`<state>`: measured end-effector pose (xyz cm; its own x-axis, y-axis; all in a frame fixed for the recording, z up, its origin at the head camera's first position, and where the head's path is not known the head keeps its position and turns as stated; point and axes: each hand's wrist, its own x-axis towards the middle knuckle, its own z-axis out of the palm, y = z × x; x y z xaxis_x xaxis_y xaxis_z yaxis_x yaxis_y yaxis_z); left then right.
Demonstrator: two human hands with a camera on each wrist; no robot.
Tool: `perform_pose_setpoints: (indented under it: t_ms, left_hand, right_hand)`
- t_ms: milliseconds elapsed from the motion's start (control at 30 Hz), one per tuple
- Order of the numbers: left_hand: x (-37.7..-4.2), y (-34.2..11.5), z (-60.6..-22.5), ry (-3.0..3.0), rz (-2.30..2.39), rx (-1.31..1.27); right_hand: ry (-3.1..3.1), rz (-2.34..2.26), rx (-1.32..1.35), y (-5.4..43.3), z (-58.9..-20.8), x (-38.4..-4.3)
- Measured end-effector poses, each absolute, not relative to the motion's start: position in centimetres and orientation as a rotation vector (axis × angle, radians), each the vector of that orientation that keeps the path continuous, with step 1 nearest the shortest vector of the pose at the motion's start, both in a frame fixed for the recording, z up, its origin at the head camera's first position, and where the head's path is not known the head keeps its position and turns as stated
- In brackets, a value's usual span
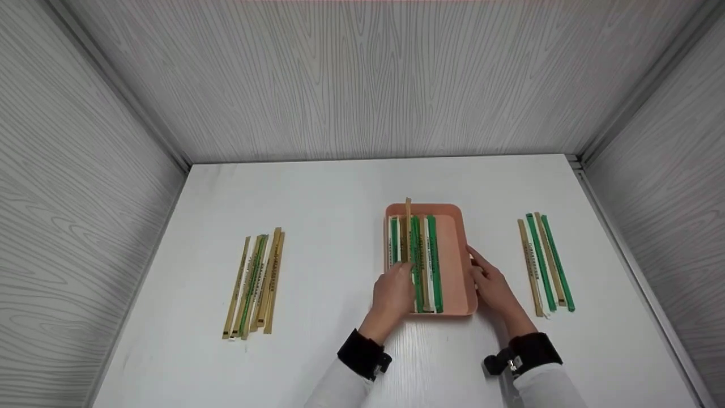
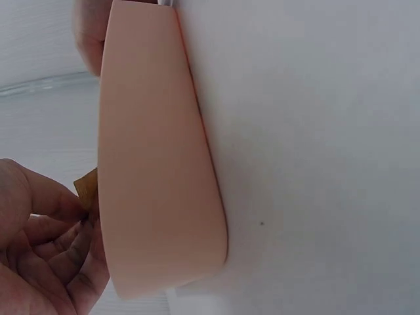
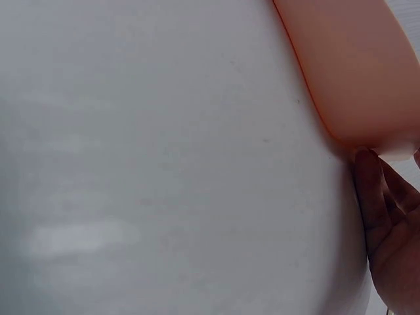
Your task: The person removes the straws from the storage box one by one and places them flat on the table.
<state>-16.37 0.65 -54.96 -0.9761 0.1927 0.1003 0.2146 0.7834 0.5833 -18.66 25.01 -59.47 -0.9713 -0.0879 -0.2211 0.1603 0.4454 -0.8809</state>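
Observation:
A salmon-pink tray [image 1: 456, 266] holds a row of paper-wrapped straws [image 1: 429, 263] in green, white and brown, lying lengthwise along its left and middle. My left hand [image 1: 393, 289] pinches a brown-wrapped straw [image 1: 408, 212] over the tray's left part; its far end sticks out past the back rim. In the left wrist view, the pinched end of the straw [image 2: 86, 188] shows just above the tray wall [image 2: 151, 164]. At the tray's right side, my right hand [image 1: 497, 292] holds the edge, with fingers against the outer wall [image 3: 367, 72]. Part of its grip is hidden.
On the left of the white table [image 1: 328, 226] lies a loose bunch of wrapped straws [image 1: 255, 283], mostly brown. To the right lie several more wrapped straws [image 1: 546, 263], green, brown and white. Grey wood-grain panels [image 1: 362, 79] enclose the back and sides.

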Motion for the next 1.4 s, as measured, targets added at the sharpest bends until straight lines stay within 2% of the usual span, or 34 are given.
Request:
perform_pose_setpoints:
  t_ms: [333, 667, 867, 1200, 1400]
  left_hand:
    - [-16.1, -4.5, -54.0, -2.814, -1.095, -0.14]
    - [-15.1, -11.6, -54.6, -2.857, -0.97, 0.231]
    - [-14.6, -15.4, -55.0, -2.9, -0.892, 0.364]
    - [-13.0, -19.3, -54.9, -2.94, -0.917, 0.586]
    - [-12.0, -21.3, -55.1, -2.963, -0.941, 0.61]
  right_hand:
    - [2.468, -1.519, 0.045, 24.9, -58.8, -18.5]
    - [2.47, -1.515, 0.052, 25.2, -59.7, -18.6]
    - [2.427, -1.555, 0.054, 25.1, -59.6, -18.7]
    - [2.487, -1.525, 0.072, 24.9, -59.6, -18.8]
    - [2.491, -1.534, 0.068, 25.0, -59.6, -18.7]
